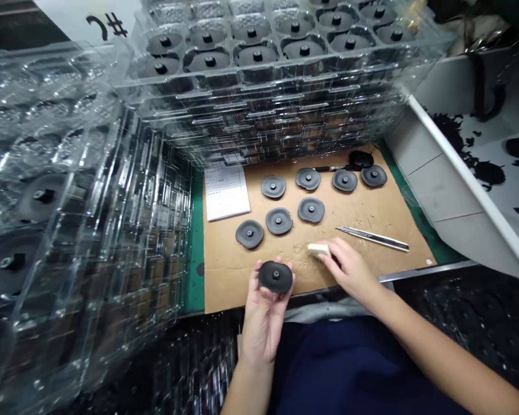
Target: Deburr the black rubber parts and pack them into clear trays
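Gripping black disc (275, 277): left hand (266, 317). Right hand (351, 270) pinching pale block (319, 249). Sign (82, 17) shows "#".

Dark navy-blue clothing (328, 369), softly creased; bare forearms (441, 353), bare hands (349, 266).

A hash sign, "#", in large black print can be read on the white sheet (71, 12) at the top left, behind the clear trays (259, 98). Just left of it stands a second big black character, a curved stroke; whether it is a digit or a letter cannot be told. The paper slip (228, 202) on the desk's brown cardboard (229, 271) carries several lines of small print, one of them bluish, all too small and blurred to read.
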`<state>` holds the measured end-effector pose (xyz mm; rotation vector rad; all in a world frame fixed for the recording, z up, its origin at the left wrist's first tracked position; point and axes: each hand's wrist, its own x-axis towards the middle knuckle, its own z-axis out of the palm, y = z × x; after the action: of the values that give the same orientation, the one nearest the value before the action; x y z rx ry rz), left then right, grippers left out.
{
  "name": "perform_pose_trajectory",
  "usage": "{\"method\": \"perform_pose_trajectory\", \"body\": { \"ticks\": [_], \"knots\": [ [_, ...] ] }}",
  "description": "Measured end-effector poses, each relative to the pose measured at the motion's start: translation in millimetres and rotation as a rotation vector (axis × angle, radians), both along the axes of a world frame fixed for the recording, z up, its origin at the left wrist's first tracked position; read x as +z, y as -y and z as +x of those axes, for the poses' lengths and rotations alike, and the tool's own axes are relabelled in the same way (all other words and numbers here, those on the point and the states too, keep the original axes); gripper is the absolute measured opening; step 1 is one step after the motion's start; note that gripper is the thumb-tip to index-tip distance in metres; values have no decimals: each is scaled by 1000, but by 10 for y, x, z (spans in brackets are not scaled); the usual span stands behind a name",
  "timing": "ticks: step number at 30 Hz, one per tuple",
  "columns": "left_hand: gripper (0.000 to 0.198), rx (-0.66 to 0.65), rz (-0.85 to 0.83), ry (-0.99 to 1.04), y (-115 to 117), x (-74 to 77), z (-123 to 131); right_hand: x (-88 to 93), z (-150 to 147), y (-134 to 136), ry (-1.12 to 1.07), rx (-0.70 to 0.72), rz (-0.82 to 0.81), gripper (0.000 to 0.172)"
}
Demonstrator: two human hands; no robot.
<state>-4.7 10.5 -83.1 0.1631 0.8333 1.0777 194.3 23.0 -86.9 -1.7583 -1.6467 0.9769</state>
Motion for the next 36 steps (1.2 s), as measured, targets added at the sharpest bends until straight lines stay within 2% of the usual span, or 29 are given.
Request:
{"method": "perform_pose_trajectory", "body": {
  "ticks": [6,8,12,16,19,22,24,28,30,32,36],
  "knots": [
    [45,46,31,-68,-29,-194,64,72,-332,-52,-154,46,-104,18],
    [45,51,26,-83,-20,-212,75,96,-414,-89,-152,27,-97,19],
    [44,36,-4,-72,-17,-195,84,181,-521,-114,-170,125,-98,16],
    [43,65,-22,-82,-20,-187,86,216,-544,-91,-127,109,-88,19],
    [45,37,-23,-53,-16,-193,85,213,-534,-67,-173,155,-112,19],
    [45,46,-14,-101,-15,-194,88,200,-511,-76,-149,113,-125,17],
    [43,47,-14,-118,-20,-194,91,202,-511,-80,-117,91,-95,18],
    [45,27,2,-74,-27,-196,93,225,-535,-65,-157,137,-82,18],
    [45,40,15,-95,-22,-200,93,225,-545,-52,-141,102,-85,17],
    [44,44,24,-111,-14,-204,94,217,-553,-28,-124,72,-59,17],
    [48,7,41,-112,-16,-213,92,162,-500,-47,-156,104,-18,18]
  ]
}}
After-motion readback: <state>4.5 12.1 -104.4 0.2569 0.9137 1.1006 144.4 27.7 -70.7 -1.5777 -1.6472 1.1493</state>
